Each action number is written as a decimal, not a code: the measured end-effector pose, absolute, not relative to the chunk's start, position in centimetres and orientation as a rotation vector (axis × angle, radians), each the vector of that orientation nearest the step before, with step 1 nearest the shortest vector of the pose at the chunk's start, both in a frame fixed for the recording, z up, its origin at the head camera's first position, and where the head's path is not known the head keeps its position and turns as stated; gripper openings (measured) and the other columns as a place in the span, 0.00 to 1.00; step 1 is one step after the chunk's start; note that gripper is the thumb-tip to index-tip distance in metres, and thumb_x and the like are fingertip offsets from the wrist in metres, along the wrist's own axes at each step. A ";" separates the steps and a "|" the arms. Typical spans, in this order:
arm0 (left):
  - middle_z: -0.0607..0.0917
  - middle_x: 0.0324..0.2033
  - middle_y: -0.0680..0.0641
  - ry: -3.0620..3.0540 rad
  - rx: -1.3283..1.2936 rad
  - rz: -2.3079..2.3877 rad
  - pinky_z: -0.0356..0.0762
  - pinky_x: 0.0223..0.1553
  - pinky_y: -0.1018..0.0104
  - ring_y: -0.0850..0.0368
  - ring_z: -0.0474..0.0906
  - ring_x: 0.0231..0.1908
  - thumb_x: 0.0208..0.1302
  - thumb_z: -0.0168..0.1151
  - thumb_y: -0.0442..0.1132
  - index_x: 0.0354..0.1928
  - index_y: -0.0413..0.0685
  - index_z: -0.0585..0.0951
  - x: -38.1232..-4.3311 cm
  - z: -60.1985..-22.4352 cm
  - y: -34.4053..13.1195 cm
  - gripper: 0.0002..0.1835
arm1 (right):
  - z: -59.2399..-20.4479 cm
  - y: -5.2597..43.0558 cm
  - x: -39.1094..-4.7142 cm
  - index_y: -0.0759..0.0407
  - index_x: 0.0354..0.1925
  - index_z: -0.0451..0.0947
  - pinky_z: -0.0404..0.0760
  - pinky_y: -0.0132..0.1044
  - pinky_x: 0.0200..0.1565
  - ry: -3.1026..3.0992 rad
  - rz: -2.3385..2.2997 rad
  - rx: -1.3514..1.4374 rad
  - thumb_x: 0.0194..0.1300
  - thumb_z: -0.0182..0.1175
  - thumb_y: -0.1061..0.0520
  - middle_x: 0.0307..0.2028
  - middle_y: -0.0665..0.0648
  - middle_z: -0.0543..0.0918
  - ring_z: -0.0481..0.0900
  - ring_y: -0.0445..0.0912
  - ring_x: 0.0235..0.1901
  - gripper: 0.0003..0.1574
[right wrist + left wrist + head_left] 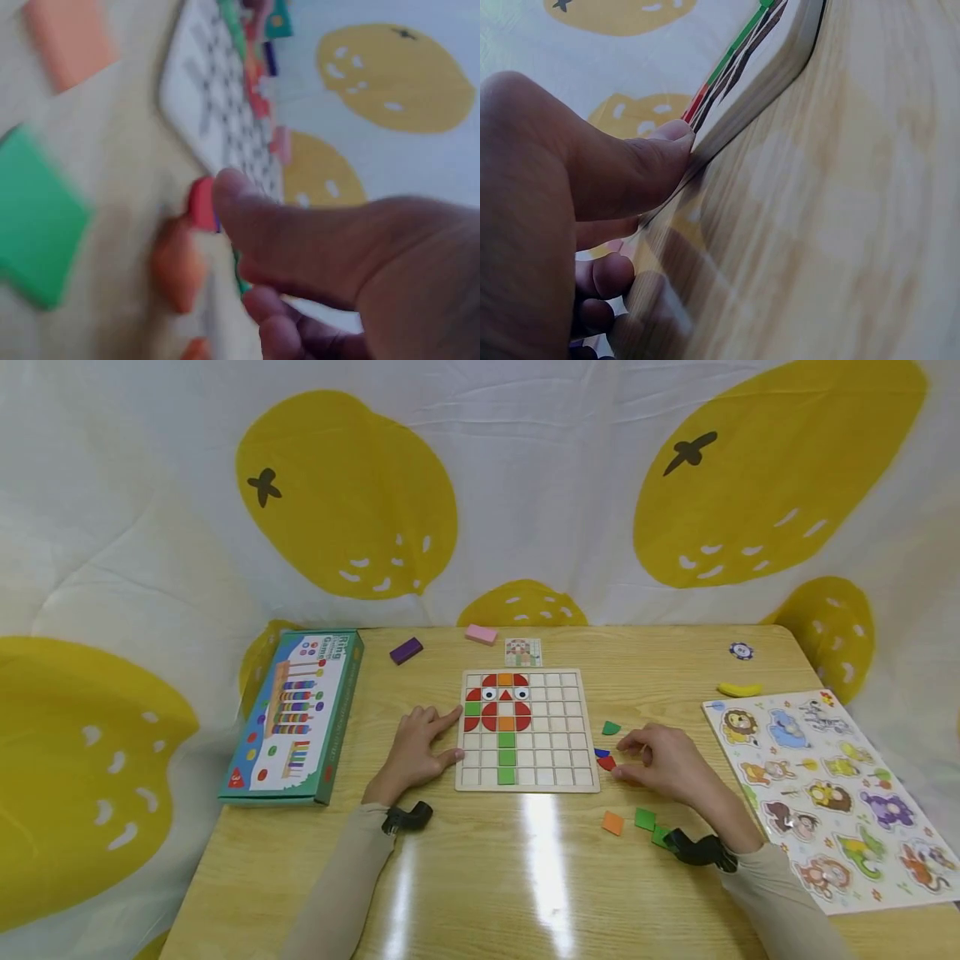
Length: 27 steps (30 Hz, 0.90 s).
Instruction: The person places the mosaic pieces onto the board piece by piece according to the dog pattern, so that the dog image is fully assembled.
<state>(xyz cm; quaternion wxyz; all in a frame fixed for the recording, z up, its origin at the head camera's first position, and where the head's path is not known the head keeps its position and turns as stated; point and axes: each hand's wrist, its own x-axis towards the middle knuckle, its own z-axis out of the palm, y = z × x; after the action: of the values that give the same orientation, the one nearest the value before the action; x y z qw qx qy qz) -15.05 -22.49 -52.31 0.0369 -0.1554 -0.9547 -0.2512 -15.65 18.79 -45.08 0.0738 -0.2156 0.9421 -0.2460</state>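
Observation:
A wooden grid board (558, 772) lies mid-table, with red, orange and green pieces laid in its left part. My left hand (418, 745) rests at the board's left edge, index finger and thumb spread against its side. In the left wrist view the thumb (641, 169) touches the board's rim. My right hand (667, 762) hovers over loose pieces to the right of the board, thumb and fingers apart. Closest to it are a red piece (606, 763), a blue piece (602, 752) and a green quarter-round piece (611, 727). The right wrist view is blurred, its thumb overlapping the red piece (201, 202).
An orange square (612, 823) and green squares (645, 818) lie near the right wrist. A small pattern card (523, 652), purple block (406, 651) and pink block (481, 634) sit behind the board. A game box (292, 718) stands left; an animal puzzle (825, 802) lies right.

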 end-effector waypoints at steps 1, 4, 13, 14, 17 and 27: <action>0.66 0.31 0.52 -2.922 -0.479 -0.772 0.53 0.39 0.60 0.55 0.57 0.33 0.57 0.67 0.60 0.71 0.58 0.70 -15.0 -52.3 -22.6 0.39 | -45.3 19.3 -15.6 0.58 0.38 0.85 0.70 0.35 0.31 2.815 -0.707 -0.637 0.51 0.77 0.49 0.29 0.51 0.81 0.72 0.41 0.25 0.18; 0.66 0.30 0.52 -2.899 -0.494 -0.791 0.52 0.39 0.59 0.54 0.57 0.33 0.57 0.67 0.59 0.71 0.57 0.71 -14.9 -52.3 -22.7 0.39 | -46.0 20.2 -15.2 0.58 0.36 0.83 0.70 0.33 0.30 2.774 -0.709 -0.592 0.56 0.74 0.50 0.27 0.48 0.79 0.71 0.40 0.25 0.15; 0.66 0.31 0.52 -2.924 -0.479 -0.786 0.52 0.39 0.59 0.55 0.57 0.33 0.57 0.67 0.59 0.71 0.59 0.70 -14.8 -52.3 -22.7 0.40 | -46.5 19.3 -15.4 0.54 0.42 0.75 0.74 0.32 0.27 2.726 -1.037 -0.783 0.63 0.67 0.59 0.25 0.47 0.80 0.76 0.37 0.23 0.11; 0.66 0.31 0.52 -2.924 -0.479 -0.788 0.52 0.39 0.59 0.55 0.57 0.33 0.57 0.67 0.59 0.71 0.59 0.70 -14.8 -52.3 -22.7 0.40 | -46.5 18.8 -15.7 0.54 0.43 0.76 0.76 0.32 0.28 2.702 -1.115 -0.783 0.63 0.67 0.59 0.26 0.48 0.82 0.78 0.38 0.23 0.11; 0.66 0.31 0.52 -2.919 -0.480 -0.788 0.52 0.39 0.59 0.55 0.57 0.33 0.57 0.68 0.59 0.71 0.59 0.70 -14.8 -52.3 -22.7 0.40 | -46.6 16.7 -16.5 0.53 0.42 0.80 0.80 0.33 0.30 2.566 -1.384 -0.665 0.60 0.71 0.54 0.29 0.52 0.84 0.82 0.44 0.27 0.12; 0.66 0.31 0.52 -2.939 -0.479 -0.780 0.53 0.40 0.59 0.55 0.57 0.34 0.58 0.67 0.59 0.71 0.58 0.70 -14.8 -51.9 -22.6 0.39 | -48.7 9.6 -18.4 0.53 0.41 0.85 0.80 0.33 0.33 2.496 -1.380 -0.596 0.52 0.77 0.50 0.31 0.49 0.85 0.82 0.43 0.29 0.19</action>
<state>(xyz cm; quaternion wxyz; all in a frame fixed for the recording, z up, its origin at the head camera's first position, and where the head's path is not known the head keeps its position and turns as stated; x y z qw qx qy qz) -14.75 -22.58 -51.91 0.0318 -0.1556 -0.9542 -0.2534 -18.39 9.58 -48.71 0.1135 -0.2032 0.8511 -0.4706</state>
